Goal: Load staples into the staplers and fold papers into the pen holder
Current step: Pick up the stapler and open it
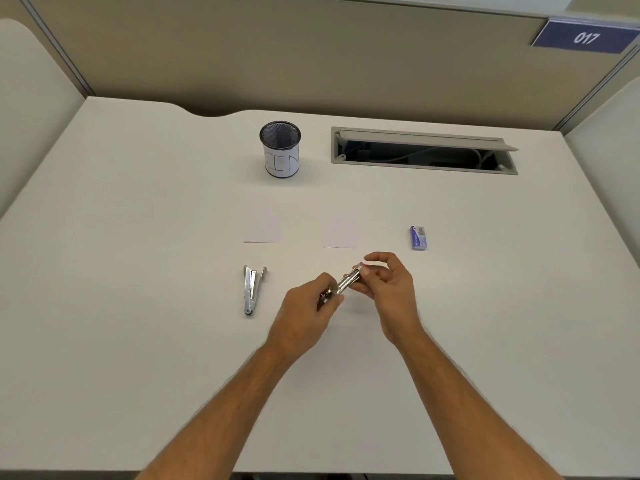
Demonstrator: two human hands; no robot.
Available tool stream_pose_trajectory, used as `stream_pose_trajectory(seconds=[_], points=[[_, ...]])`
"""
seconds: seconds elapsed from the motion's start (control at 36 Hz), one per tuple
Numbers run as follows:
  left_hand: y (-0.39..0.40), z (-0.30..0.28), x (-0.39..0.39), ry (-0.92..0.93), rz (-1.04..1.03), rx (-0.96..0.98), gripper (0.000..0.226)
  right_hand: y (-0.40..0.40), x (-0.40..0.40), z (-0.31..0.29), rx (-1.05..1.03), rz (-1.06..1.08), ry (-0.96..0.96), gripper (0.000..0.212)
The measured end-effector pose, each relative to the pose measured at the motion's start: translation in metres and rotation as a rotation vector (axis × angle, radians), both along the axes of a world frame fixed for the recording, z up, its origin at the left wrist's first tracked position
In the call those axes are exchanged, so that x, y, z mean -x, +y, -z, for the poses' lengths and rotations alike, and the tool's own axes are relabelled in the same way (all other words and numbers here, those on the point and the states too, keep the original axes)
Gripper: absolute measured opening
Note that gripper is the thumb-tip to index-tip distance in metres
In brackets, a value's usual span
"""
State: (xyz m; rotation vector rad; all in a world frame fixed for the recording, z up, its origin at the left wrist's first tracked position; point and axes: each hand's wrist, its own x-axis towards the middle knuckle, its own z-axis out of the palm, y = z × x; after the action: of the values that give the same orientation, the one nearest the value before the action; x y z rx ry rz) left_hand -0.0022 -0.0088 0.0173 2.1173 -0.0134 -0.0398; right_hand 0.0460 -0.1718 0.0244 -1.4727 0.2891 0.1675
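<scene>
A small silver stapler [347, 280] is held above the white desk [138, 271] between both hands. My left hand [304, 313] pinches its near end; my right hand [388, 289] grips its far end with curled fingers. A second silver stapler [252, 289] lies on the desk to the left, its arm swung apart. Two small white papers [262, 225] [340, 232] lie flat side by side beyond the hands. A blue staple box [419, 238] sits to the right. The black mesh pen holder [280, 148] with a white label stands farther back.
An open cable tray [424, 152] with a raised lid is set in the desk at the back right. Beige partition walls surround the desk, with a blue sign "017" [585, 38] at the upper right.
</scene>
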Motion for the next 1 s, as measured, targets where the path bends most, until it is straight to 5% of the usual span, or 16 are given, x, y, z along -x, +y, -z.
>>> stream_pose_trajectory(seconds=[0.28,0.81,1.0], points=[[-0.004,-0.001,0.001,0.044,-0.048,0.02,0.021,0.002,0.005,-0.012,-0.069,0.011,-0.022,0.029],[-0.007,-0.006,0.001,0.114,-0.128,0.069,0.03,0.003,0.011,-0.027,0.04,-0.055,-0.169,0.024],[-0.007,-0.01,0.001,0.11,-0.166,0.069,0.026,0.006,0.017,-0.025,0.181,-0.078,-0.217,0.058]])
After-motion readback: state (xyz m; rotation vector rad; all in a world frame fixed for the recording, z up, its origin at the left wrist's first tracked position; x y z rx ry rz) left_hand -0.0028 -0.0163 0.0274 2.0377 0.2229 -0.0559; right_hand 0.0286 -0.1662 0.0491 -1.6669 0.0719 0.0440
